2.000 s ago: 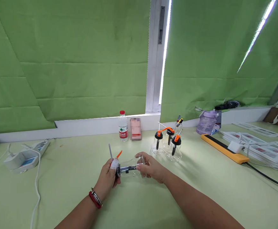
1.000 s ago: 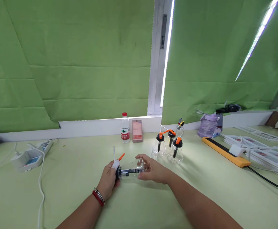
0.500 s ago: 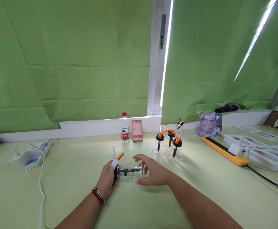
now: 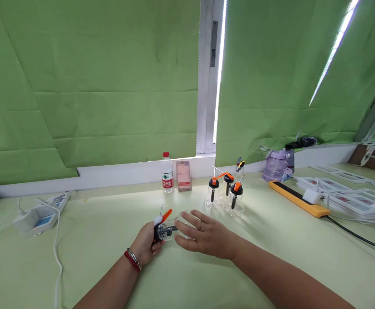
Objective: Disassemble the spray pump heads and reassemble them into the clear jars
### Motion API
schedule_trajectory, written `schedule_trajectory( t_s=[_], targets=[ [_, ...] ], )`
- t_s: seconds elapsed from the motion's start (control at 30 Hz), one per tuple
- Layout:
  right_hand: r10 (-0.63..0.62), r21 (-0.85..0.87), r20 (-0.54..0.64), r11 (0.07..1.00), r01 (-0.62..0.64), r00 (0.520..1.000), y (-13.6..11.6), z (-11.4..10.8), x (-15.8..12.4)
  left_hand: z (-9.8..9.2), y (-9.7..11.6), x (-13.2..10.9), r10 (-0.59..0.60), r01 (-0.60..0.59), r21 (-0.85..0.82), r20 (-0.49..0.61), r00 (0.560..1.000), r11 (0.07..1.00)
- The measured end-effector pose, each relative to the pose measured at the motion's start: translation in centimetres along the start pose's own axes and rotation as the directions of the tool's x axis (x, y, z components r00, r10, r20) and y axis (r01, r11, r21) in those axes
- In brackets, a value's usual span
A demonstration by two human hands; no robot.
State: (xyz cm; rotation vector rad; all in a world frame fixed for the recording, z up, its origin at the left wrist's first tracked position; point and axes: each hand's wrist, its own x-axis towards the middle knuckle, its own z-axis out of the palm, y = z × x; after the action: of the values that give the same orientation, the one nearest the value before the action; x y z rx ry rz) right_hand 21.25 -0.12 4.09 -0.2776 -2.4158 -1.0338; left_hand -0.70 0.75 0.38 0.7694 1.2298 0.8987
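Observation:
A clear bottle (image 4: 172, 223) with a black top, an orange lever and a thin metal spout lies on its side above the table. My left hand (image 4: 147, 243) is closed around its black top, thumb by the white part near the lever. Over the bottle's wide body lies my right hand (image 4: 203, 234), its fingers curved around the clear wall and a ring on one of them. The far end of the bottle is mostly hidden by that hand. A dark tube shows inside the neck. Further back, similar bottles (image 4: 234, 209) with black tops and orange levers stand upright.
A water bottle (image 4: 167, 174) with a red cap stands by the wall beside a blurred pink card (image 4: 184, 177). On the right are a purple jug (image 4: 275, 166), an orange power strip (image 4: 298, 198) and stacked white frames (image 4: 351, 201). A white power strip (image 4: 47, 219) with cables lies left.
My right hand has turned over and moved onto the bottle's body, covering more of it. The bottle has tipped, its spout now leaning right. The view has shifted slightly.

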Motion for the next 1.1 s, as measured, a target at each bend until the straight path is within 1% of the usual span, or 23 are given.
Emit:
schedule_trajectory(
  t_s=[0.1, 0.13, 0.2, 0.3, 0.4, 0.43, 0.47, 0.5, 0.53, 0.57, 0.63, 0.67, 0.7, 0.73, 0.77, 0.8, 0.83, 0.87, 0.9, 0.93, 0.97, 1.03, 1.1],
  targets=[
    [-0.073, -0.071, -0.075, 0.995, 0.068, 0.994, -0.3, 0.2, -0.9, 0.0, 0.1, 0.0, -0.068, 0.068, 0.022, 0.016, 0.998, 0.997],
    [-0.075, -0.074, -0.093, 0.995, 0.068, 0.993, -0.4, 0.2, -1.2, 0.0, 0.0, -0.1, -0.063, 0.063, 0.013, 0.018, 0.998, 0.998],
    [-0.038, -0.049, -0.101, 0.998, 0.033, 0.994, -0.5, 0.3, -1.8, 0.0, -0.1, -0.2, -0.013, 0.013, -0.022, 0.025, 1.0, 1.0],
    [0.094, 0.02, -0.066, 0.995, -0.093, 0.993, -0.5, 0.2, -2.8, 0.0, -0.3, -0.3, 0.079, -0.078, -0.06, 0.031, 0.996, 0.995],
    [0.246, 0.068, -0.023, 0.967, -0.244, 0.969, -0.4, -0.1, -4.6, 0.0, -0.4, -0.3, 0.11, -0.108, -0.061, 0.028, 0.994, 0.992],
    [0.306, 0.084, -0.009, 0.949, -0.304, 0.952, -0.4, -0.3, -5.5, -0.1, -0.4, -0.3, 0.12, -0.118, -0.064, 0.026, 0.992, 0.991],
    [0.384, 0.1, -0.003, 0.919, -0.382, 0.923, -0.3, -0.5, -6.5, -0.1, -0.5, -0.2, 0.133, -0.131, -0.07, 0.026, 0.991, 0.989],
    [0.47, 0.115, 0.002, 0.876, -0.468, 0.882, -0.3, -0.8, -7.6, -0.2, -0.5, -0.1, 0.15, -0.148, -0.077, 0.025, 0.988, 0.986],
    [0.556, 0.125, -0.003, 0.825, -0.552, 0.831, -0.2, -1.2, -8.8, -0.3, -0.5, -0.1, 0.166, -0.163, -0.085, 0.026, 0.986, 0.983],
    [0.649, 0.139, -0.029, 0.756, -0.64, 0.76, -0.2, -1.5, -10.1, -0.4, -0.5, 0.0, 0.182, -0.179, -0.095, 0.026, 0.983, 0.979],
    [0.808, 0.199, -0.053, 0.584, -0.787, 0.587, -0.2, -2.2, -12.7, -0.5, -0.6, 0.1, 0.21, -0.207, -0.117, 0.02, 0.977, 0.971],
    [0.881, 0.244, -0.042, 0.467, -0.85, 0.472, -0.1, -2.4, -13.9, -0.5, -0.6, 0.1, 0.222, -0.219, -0.125, 0.016, 0.975, 0.968],
    [0.944, 0.285, -0.015, 0.319, -0.904, 0.329, -0.1, -2.5, -15.0, -0.6, -0.7, 0.2, 0.233, -0.229, -0.13, 0.014, 0.972, 0.965],
    [0.985, 0.324, 0.005, 0.164, -0.932, 0.175, -0.1, -2.5, -16.1, -0.6, -0.7, 0.2, 0.242, -0.238, -0.129, 0.016, 0.97, 0.963],
    [0.998, 0.366, 0.048, 0.018, -0.931, 0.038, -0.1, -2.3, -17.0, -0.6, -0.8, 0.2, 0.249, -0.244, -0.124, 0.022, 0.968, 0.962],
    [0.993, 0.403, 0.088, -0.103, -0.909, -0.074, -0.1, -2.1, -17.7, -0.5, -0.8, 0.2, 0.251, -0.247, -0.115, 0.028, 0.967, 0.962],
    [0.977, 0.43, 0.129, -0.209, -0.878, -0.169, 0.0, -1.9, -18.3, -0.5, -0.8, 0.2, 0.254, -0.249, -0.107, 0.034, 0.967, 0.962],
    [0.953, 0.441, 0.172, -0.301, -0.846, -0.249, 0.1, -1.5, -18.8, -0.5, -0.9, 0.2, 0.256, -0.251, -0.1, 0.036, 0.966, 0.963],
    [0.928, 0.443, 0.209, -0.371, -0.816, -0.308, 0.2, -1.2, -19.0, -0.5, -0.9, 0.2, 0.259, -0.255, -0.096, 0.036, 0.965, 0.962],
    [0.906, 0.435, 0.241, -0.422, -0.795, -0.348, 0.2, -1.0, -19.2, -0.5, -1.0, 0.2, 0.261, -0.257, -0.094, 0.033, 0.965, 0.962],
    [0.889, 0.422, 0.265, -0.455, -0.784, -0.373, 0.3, -0.7, -19.2, -0.5, -1.0, 0.2, 0.263, -0.259, -0.094, 0.031, 0.964, 0.961],
    [0.874, 0.382, 0.29, -0.478, -0.79, -0.389, 0.5, -0.4, -19.3, -0.6, -1.1, 0.2, 0.264, -0.26, -0.095, 0.027, 0.964, 0.961],
    [0.876, 0.323, 0.282, -0.472, -0.82, -0.392, 0.6, -0.1, -19.5, -0.6, -1.1, 0.2, 0.263, -0.259, -0.097, 0.027, 0.964, 0.961]
  ],
)
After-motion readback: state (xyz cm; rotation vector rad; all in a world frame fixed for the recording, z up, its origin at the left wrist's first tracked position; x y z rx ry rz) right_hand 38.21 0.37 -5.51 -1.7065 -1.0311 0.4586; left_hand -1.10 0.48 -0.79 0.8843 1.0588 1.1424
